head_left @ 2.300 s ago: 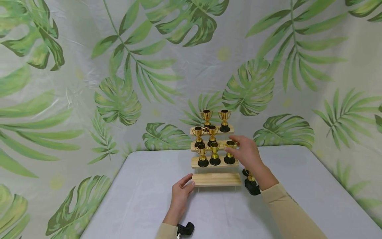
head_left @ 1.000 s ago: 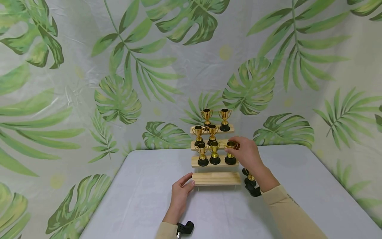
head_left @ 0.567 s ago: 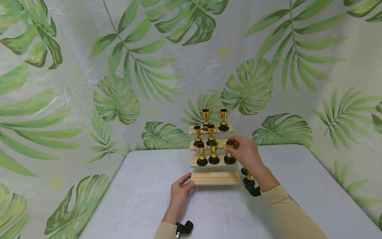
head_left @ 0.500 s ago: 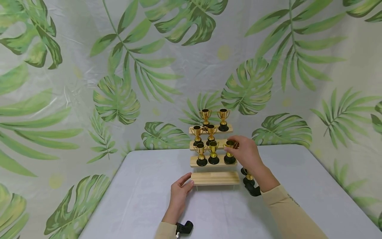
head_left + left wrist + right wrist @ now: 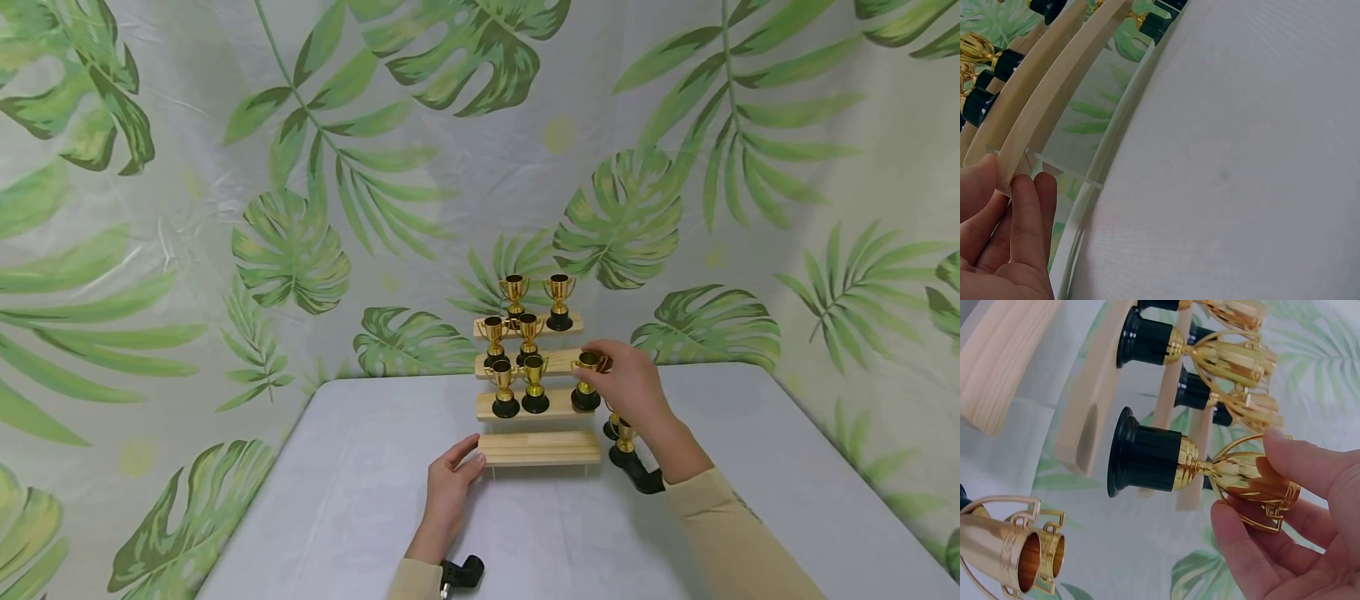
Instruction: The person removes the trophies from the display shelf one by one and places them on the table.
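Observation:
A stepped wooden display stand (image 5: 538, 450) with clear supports is set on the table, its front step bare. At that step's left end is my left hand (image 5: 447, 487), thumb and fingers pinching the plank (image 5: 1054, 87). My right hand (image 5: 632, 387) grips a small gold trophy cup (image 5: 1147, 456) by its bowl, thumb on one side and fingers on the other. In the right wrist view the trophy's black base is apart from the second step's end (image 5: 1079, 444). Two more trophies (image 5: 535, 398) stand on that step, to the left.
Further trophies (image 5: 492, 335) stand on the third step, and a pair (image 5: 559, 302) on the top one. Beside the stand's right side, two trophies (image 5: 623, 440) stand on the white table (image 5: 360, 500), close to my right forearm. A leaf-patterned curtain (image 5: 420, 167) hangs behind.
My right hand has shifted slightly right with the trophy, widening the gap to its neighbours on the second step. The left hand has stayed at the front step.

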`<action>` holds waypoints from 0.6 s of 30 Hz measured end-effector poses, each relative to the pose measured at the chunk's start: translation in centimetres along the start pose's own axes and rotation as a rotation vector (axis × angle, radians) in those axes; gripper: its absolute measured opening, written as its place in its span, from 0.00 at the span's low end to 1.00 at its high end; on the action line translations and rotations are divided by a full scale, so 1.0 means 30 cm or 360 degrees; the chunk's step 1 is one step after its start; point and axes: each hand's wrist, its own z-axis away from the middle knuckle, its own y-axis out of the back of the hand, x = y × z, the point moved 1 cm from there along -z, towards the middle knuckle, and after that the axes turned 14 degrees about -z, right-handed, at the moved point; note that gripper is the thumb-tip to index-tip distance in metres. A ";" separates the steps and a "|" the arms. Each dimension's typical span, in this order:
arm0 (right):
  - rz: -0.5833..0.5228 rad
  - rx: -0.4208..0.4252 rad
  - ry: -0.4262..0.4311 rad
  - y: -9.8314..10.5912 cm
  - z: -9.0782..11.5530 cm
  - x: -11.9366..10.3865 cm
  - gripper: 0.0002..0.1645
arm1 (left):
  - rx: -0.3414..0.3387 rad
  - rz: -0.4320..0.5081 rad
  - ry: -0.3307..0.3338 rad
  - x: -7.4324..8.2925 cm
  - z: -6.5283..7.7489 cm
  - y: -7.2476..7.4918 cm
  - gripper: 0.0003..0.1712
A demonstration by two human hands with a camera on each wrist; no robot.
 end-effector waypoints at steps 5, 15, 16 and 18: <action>0.0030 0.0026 0.0007 0.021 0.003 -0.001 0.24 | 0.0004 -0.0019 0.0003 -0.002 0.000 0.002 0.25; 0.0022 0.0009 -0.0033 0.071 0.009 -0.002 0.26 | 0.0012 -0.0028 0.0001 0.001 0.006 -0.001 0.24; 0.0024 0.0009 -0.0031 0.077 0.008 -0.001 0.26 | 0.0011 -0.0031 -0.0004 0.001 0.005 -0.001 0.24; 0.0036 0.0014 -0.0023 0.088 0.006 0.003 0.26 | 0.0013 -0.0033 -0.0009 0.003 0.004 -0.001 0.24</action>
